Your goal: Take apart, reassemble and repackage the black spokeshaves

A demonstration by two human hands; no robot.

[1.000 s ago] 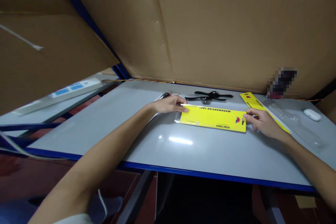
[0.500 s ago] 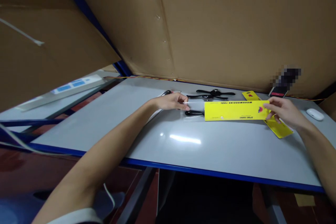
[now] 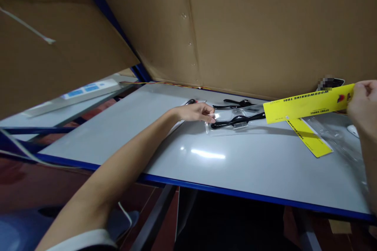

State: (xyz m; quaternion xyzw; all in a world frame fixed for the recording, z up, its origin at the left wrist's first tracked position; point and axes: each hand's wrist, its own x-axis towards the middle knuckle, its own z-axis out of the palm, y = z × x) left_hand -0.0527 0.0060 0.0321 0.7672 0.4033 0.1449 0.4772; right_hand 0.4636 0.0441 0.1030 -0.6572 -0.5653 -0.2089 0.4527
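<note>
My left hand (image 3: 198,112) pinches the left end of a clear plastic blister (image 3: 225,128) with a black spoke shave (image 3: 240,119) inside it. At the right edge, my right hand (image 3: 365,96) grips the end of a yellow card (image 3: 306,104) printed "WOODWORKING TOOL". The card is tilted up to the right, and its left end overlaps the right end of the black tool. Below it, a second yellow card (image 3: 313,143) lies slantwise on the table. More black tools (image 3: 235,105) lie just behind the blister.
The grey table (image 3: 118,137) has a blue front edge. Behind it rises a brown cardboard wall (image 3: 265,31). A phone (image 3: 332,83), clear plastic wrap (image 3: 338,137) and a partly hidden white case (image 3: 352,130) are on the right. A power strip (image 3: 79,96) lies at the left.
My right hand has moved right with the yellow card, tilting it and uncovering most of the black tool in the blister. My left hand has stayed nearly in place. The plastic wrap at the right now shows.
</note>
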